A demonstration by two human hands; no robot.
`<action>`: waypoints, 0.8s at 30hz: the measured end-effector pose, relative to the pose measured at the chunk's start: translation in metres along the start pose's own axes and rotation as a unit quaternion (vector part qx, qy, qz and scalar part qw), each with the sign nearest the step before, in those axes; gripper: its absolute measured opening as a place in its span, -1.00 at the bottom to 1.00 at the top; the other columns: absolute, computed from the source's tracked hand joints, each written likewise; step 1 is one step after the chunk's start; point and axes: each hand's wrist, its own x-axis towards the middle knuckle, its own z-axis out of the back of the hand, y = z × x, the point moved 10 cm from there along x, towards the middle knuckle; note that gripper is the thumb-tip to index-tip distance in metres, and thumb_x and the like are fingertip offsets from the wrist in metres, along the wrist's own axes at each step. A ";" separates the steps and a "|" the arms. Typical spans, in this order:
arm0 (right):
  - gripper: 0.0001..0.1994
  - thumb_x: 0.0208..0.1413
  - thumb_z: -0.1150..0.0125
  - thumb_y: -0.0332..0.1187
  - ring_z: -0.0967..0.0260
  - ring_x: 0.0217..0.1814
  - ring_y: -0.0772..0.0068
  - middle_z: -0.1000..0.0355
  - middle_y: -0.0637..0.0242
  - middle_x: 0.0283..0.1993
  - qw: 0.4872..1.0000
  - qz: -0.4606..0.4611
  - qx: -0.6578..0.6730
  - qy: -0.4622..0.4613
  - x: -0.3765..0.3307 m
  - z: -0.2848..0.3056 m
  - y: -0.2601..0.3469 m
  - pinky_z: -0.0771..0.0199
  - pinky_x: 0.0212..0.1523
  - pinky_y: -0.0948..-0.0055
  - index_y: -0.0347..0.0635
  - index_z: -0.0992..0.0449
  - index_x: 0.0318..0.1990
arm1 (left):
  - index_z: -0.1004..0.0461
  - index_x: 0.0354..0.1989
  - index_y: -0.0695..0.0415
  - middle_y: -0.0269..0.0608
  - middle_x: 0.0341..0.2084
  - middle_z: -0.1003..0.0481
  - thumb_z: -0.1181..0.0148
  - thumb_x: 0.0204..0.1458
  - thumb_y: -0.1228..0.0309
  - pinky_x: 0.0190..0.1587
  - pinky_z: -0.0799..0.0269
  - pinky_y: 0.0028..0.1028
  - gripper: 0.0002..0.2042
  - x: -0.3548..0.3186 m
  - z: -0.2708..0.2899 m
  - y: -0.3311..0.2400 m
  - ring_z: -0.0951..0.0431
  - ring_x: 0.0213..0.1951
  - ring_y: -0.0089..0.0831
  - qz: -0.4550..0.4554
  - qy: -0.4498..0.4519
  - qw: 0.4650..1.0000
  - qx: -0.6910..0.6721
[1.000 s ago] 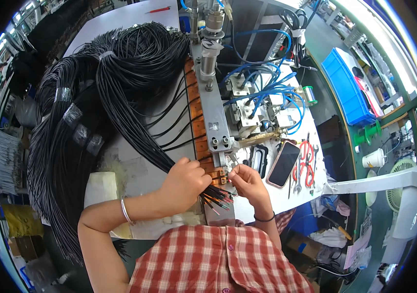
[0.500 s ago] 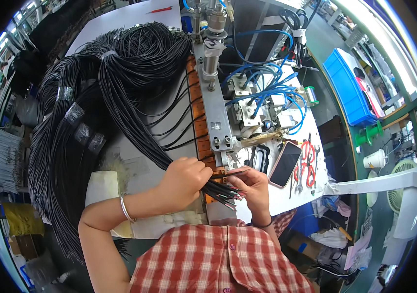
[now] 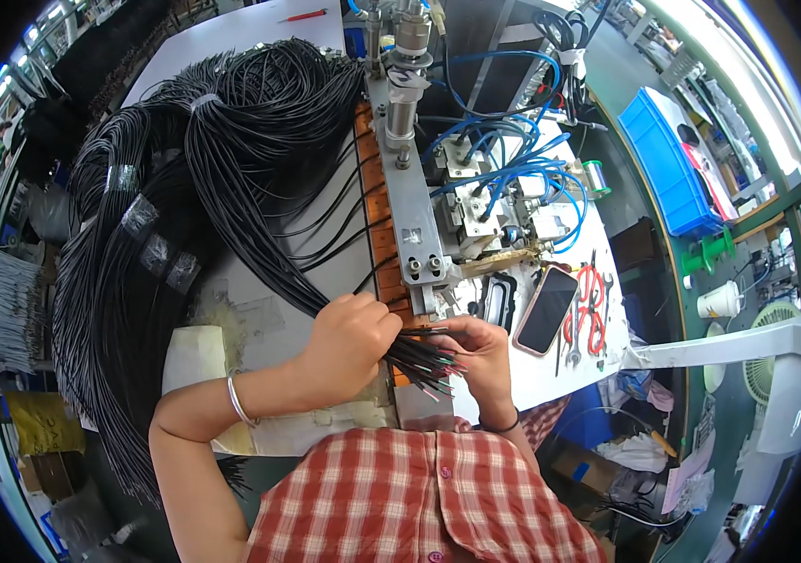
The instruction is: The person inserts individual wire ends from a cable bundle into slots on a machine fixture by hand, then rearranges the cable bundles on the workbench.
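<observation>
Head view: the left hand (image 3: 349,342) closes its fingers round a fanned bunch of thin black wires (image 3: 419,357), just below the grey metal press machine (image 3: 410,202) on the white desk (image 3: 260,319). The right hand (image 3: 480,352) pinches their coloured tips. One bunch is in hand; several taped black wire bundles (image 3: 157,216) left of the machine look unworked. One dark phone (image 3: 548,308) lies right of it.

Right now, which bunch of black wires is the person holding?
The loose bunch of black wires running into the left hand. The other bundles, farther left, are wrapped with clear tape and lie untouched.
</observation>
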 end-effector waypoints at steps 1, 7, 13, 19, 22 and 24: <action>-0.87 -0.01 -0.19 -0.60 -0.44 -0.34 0.61 -0.49 0.26 -0.33 1.000 -0.007 0.010 -0.005 0.000 0.001 -0.002 -0.46 -0.31 0.67 -0.41 -0.50 -0.27 | -0.31 -0.62 0.18 -0.20 -0.60 -0.31 -0.12 -0.47 0.58 -0.39 -0.23 -0.35 -0.84 0.001 0.001 -0.001 -0.34 -0.41 -0.26 -0.001 0.000 1.000 0.000; -0.88 0.00 -0.19 -0.58 -0.44 -0.33 0.63 -0.50 0.29 -0.35 1.000 0.000 0.016 -0.004 -0.002 0.000 0.001 -0.45 -0.32 0.69 -0.41 -0.51 -0.28 | -0.31 -0.61 0.18 -0.22 -0.59 -0.32 -0.13 -0.47 0.59 -0.37 -0.23 -0.37 -0.83 0.001 0.005 -0.004 -0.32 -0.40 -0.27 0.004 -0.006 1.000 -0.008; -0.90 0.02 -0.18 -0.56 -0.42 -0.38 0.68 -0.49 0.34 -0.41 0.999 -0.033 -0.007 -0.042 -0.002 0.005 -0.008 -0.41 -0.38 0.73 -0.39 -0.51 -0.29 | -0.30 -0.61 0.17 -0.21 -0.57 -0.32 -0.13 -0.48 0.59 -0.36 -0.24 -0.38 -0.82 0.001 -0.002 -0.008 -0.32 -0.39 -0.26 -0.012 0.026 0.999 0.026; -0.91 0.00 -0.19 -0.56 -0.37 -0.46 0.71 -0.49 0.34 -0.44 0.997 -0.048 0.066 -0.005 -0.001 0.002 -0.009 -0.33 -0.48 0.74 -0.38 -0.51 -0.31 | -0.29 -0.61 0.18 -0.19 -0.56 -0.30 -0.13 -0.48 0.59 -0.37 -0.26 -0.39 -0.81 0.003 0.001 -0.005 -0.30 -0.39 -0.26 -0.002 0.012 1.000 0.001; -0.92 -0.03 -0.20 -0.58 -0.36 -0.48 0.69 -0.49 0.30 -0.45 0.981 -0.119 0.133 0.074 -0.004 -0.008 -0.019 -0.30 -0.50 0.71 -0.38 -0.50 -0.33 | -0.29 -0.61 0.19 -0.19 -0.57 -0.30 -0.14 -0.47 0.59 -0.37 -0.25 -0.38 -0.81 0.003 0.001 -0.006 -0.30 -0.40 -0.26 -0.006 0.006 1.000 -0.015; -0.92 -0.03 -0.20 -0.56 -0.35 -0.50 0.70 -0.48 0.31 -0.46 0.993 -0.094 0.066 0.032 -0.003 -0.002 -0.010 -0.28 -0.51 0.71 -0.37 -0.50 -0.35 | -0.29 -0.60 0.19 -0.20 -0.57 -0.29 -0.14 -0.46 0.58 -0.37 -0.24 -0.38 -0.82 0.002 0.002 -0.005 -0.30 -0.40 -0.26 -0.003 -0.001 1.000 -0.026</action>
